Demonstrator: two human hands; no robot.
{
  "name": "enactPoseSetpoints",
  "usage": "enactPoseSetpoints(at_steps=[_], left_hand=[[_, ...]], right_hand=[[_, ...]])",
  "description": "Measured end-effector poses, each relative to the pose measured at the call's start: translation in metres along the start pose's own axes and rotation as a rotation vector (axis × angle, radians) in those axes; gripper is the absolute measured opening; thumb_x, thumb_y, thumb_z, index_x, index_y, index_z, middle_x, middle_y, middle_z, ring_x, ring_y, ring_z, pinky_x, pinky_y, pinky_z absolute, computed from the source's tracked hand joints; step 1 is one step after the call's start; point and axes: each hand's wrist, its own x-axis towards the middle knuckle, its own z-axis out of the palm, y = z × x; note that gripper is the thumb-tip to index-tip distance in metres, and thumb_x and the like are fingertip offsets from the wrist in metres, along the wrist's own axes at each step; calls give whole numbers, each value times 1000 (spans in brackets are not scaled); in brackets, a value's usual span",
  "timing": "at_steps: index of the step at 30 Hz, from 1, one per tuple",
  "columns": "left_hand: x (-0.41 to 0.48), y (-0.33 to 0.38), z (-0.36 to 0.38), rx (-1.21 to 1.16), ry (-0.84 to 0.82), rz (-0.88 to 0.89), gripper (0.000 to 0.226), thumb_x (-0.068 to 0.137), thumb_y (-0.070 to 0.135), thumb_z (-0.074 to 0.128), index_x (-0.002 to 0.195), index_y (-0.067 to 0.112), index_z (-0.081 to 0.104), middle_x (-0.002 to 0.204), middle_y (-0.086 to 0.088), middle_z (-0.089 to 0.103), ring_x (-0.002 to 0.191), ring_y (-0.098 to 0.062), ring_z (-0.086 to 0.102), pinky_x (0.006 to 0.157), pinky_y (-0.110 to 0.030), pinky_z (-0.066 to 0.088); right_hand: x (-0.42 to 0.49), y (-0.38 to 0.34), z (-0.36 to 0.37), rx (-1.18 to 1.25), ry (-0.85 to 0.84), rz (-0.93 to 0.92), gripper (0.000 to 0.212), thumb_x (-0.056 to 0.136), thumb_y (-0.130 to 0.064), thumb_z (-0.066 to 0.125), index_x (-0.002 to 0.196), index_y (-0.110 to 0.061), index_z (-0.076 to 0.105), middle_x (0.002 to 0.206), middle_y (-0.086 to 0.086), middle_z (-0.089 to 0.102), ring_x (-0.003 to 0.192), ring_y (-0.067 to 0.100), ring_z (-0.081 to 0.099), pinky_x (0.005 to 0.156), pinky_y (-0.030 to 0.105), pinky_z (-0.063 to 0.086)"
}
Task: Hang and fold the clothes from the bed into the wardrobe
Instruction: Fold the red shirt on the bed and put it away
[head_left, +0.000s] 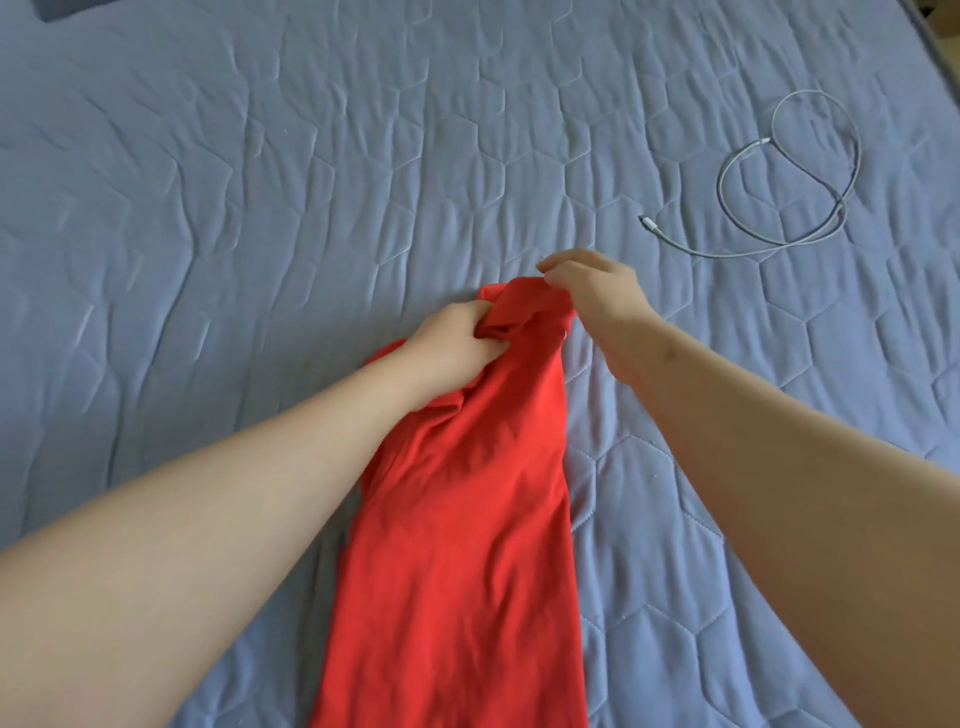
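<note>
A red garment (457, 519) lies in a long narrow strip on the blue quilted bed (260, 208), running from the bottom edge of the view up to the middle. My left hand (457, 338) grips a bunched fold at its far end. My right hand (592, 286) pinches the top edge of the same end, just right of the left hand. The wardrobe is out of view.
A white charging cable (795, 176) lies coiled on the bed at the upper right, apart from the garment. A dark object (67, 8) shows at the top left corner. The bed's right edge (935, 36) runs along the top right.
</note>
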Motion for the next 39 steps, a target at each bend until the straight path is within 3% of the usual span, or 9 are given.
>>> enactPoseSetpoints(at_steps=[4, 6, 9, 14, 23, 26, 29, 32, 39], left_hand=[[1, -3, -13, -321, -110, -28, 23, 89, 0, 55, 104, 16, 60, 96, -1, 63, 89, -11, 58, 87, -26, 45], [6, -10, -18, -393, -113, -66, 20, 89, 1, 56, 94, 20, 60, 88, 3, 63, 82, -9, 58, 83, -23, 47], [14, -20, -22, -459, -118, -145, 18, 87, 3, 60, 90, 21, 62, 85, 2, 65, 77, -10, 61, 77, -22, 51], [24, -25, -17, -566, -106, -190, 17, 88, 4, 58, 95, 19, 62, 86, 2, 66, 76, -11, 63, 77, -24, 52], [17, -40, -28, -163, -263, -215, 50, 77, 20, 74, 121, 25, 51, 107, 4, 56, 98, -12, 57, 89, -28, 44], [14, -45, -42, -145, -269, -242, 32, 78, 5, 71, 104, 19, 58, 113, -8, 63, 100, -24, 62, 87, -36, 52], [15, -51, -46, -133, -159, -222, 30, 79, -2, 67, 100, 18, 58, 106, -9, 64, 88, -20, 60, 66, -24, 49], [12, -59, -42, -23, 21, -241, 29, 75, 16, 75, 96, 24, 58, 102, -6, 63, 90, -19, 59, 75, -27, 50], [-7, -65, -46, 124, 44, -239, 24, 69, 35, 79, 86, 26, 65, 96, 2, 67, 96, -18, 62, 92, -38, 49]], right_hand=[[6, 4, -7, -286, -131, -87, 17, 85, -37, 61, 69, -31, 58, 124, -1, 38, 127, 19, 33, 110, 36, 30], [12, 4, -11, -369, -71, -103, 33, 86, -40, 61, 63, -20, 50, 97, 1, 45, 99, 20, 48, 84, 23, 46], [21, 2, -16, -321, 16, -121, 36, 90, -37, 58, 66, -17, 40, 61, -1, 36, 52, 12, 34, 36, 10, 27], [24, 11, -16, -348, -272, -47, 31, 87, -47, 59, 107, -24, 60, 105, -7, 54, 93, 5, 49, 79, 18, 35], [38, 15, -19, -149, -28, 138, 40, 90, -53, 49, 76, -17, 57, 74, 0, 53, 70, 12, 53, 74, 31, 51], [44, 12, -14, -422, 95, -11, 47, 90, -46, 53, 57, -14, 42, 61, 2, 45, 65, 20, 49, 61, 30, 44], [41, 17, -3, -815, 216, -199, 27, 89, -34, 57, 88, -7, 55, 99, 10, 55, 102, 31, 49, 81, 35, 40], [30, 19, 15, -943, 307, -354, 31, 92, -26, 49, 120, -12, 51, 127, 13, 46, 119, 34, 41, 95, 40, 33], [30, 18, 32, -801, -215, -203, 47, 88, -14, 44, 130, -33, 50, 134, -3, 52, 121, 19, 48, 91, 22, 37]])
